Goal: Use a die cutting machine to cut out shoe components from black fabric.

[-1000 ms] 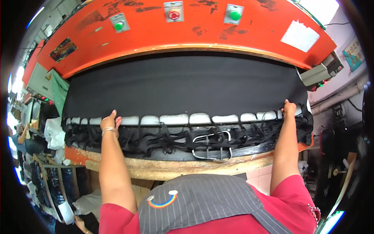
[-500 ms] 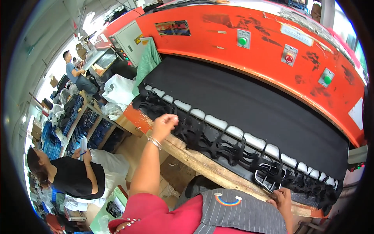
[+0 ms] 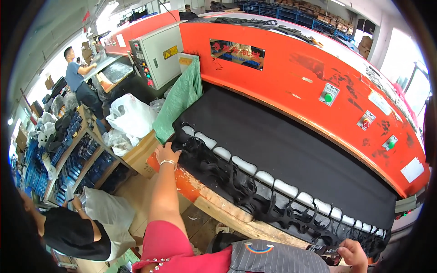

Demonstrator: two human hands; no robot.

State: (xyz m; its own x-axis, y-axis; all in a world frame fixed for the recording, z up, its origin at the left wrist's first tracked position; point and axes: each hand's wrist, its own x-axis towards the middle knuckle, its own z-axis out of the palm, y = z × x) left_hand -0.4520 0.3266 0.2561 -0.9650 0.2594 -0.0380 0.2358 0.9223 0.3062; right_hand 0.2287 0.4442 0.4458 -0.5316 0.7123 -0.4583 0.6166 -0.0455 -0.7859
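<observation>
At the left end of the machine's black bed [image 3: 291, 132], my left hand [image 3: 166, 154] rests by the corner, beside a heap of black straps [image 3: 195, 154]. Its thumb and fingers look apart, with the fingertips partly hidden. A row of pale, rounded pads [image 3: 244, 165] runs along the bed, with the black straps looped between them. My right hand [image 3: 353, 253] is closed at the near edge on the right. Its fingertips pinch a dark piece with light outlines [image 3: 324, 250]; its exact kind is unclear.
An orange machine front [image 3: 282, 68] with round buttons rises behind the bed. A worn wooden edge [image 3: 227, 205] lies between the bed and me. White plastic bags [image 3: 129, 116] and a green sheet [image 3: 182, 102] are at the left. A person in black [image 3: 75, 232] stands at the lower left.
My left hand has moved left along the bed to its corner, and its pinch has loosened. My right hand, now farther right, holds the dark piece. The view has shifted.
</observation>
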